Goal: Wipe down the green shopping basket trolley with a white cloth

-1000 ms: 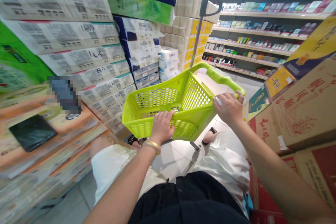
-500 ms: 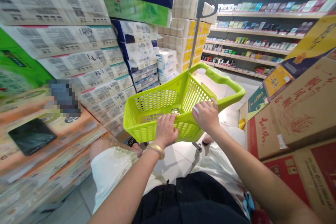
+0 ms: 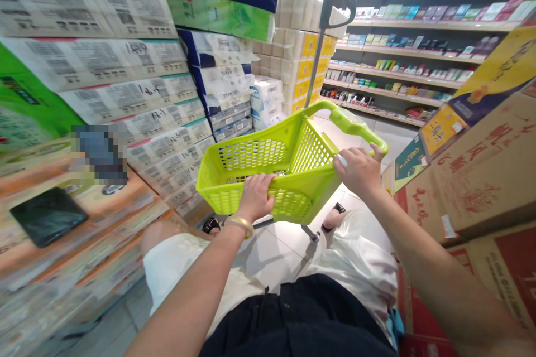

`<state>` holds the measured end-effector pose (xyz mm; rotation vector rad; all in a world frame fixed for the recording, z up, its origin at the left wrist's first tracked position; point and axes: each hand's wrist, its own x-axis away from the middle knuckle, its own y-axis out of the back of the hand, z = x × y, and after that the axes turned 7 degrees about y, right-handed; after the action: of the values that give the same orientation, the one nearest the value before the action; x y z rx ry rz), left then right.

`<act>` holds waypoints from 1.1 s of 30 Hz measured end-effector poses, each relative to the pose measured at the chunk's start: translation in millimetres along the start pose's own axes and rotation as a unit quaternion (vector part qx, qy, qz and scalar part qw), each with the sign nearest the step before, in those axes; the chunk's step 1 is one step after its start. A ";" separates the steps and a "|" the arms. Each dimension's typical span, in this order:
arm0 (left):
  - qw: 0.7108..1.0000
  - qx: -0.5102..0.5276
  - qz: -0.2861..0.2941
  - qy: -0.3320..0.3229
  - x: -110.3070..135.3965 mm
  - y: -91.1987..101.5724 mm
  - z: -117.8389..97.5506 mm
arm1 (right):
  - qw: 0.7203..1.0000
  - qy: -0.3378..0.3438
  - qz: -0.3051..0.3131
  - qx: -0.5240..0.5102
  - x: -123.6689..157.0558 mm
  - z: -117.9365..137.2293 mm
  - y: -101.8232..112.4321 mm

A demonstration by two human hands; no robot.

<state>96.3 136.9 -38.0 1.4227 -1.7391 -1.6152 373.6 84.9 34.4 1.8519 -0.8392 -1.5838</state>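
Note:
A lime-green plastic shopping basket (image 3: 312, 150) with mesh walls stands on a wheeled frame in front of me, and no goods show inside it. My left hand (image 3: 257, 198) grips its near rim. My right hand (image 3: 358, 170) holds the rim on the right side, close to the basket's curved green handle (image 3: 352, 122). A thin metal pole rises from the basket to a black loop grip (image 3: 337, 0), which neither hand touches.
Tall stacks of wrapped toilet paper (image 3: 104, 83) fill the left side, with a dark phone (image 3: 48, 216) lying on a lower stack. Cardboard cartons (image 3: 473, 189) stand at right. Shelves of small packaged goods (image 3: 402, 61) line the far wall beyond a tiled floor (image 3: 268, 256).
My right hand has slid rightward along the rim since half a second ago, back near where it was a second ago. The basket has tilted only slightly.

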 end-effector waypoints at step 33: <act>0.983 0.142 -0.011 -0.113 -13.8 18.4 -84.4 | 0.999 -0.007 -0.037 0.025 14.5 36.5 50.4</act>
<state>162.8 101.4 6.4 1.4300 -2.1635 -1.6459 333.9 40.6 57.7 1.9296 -0.8331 -1.6364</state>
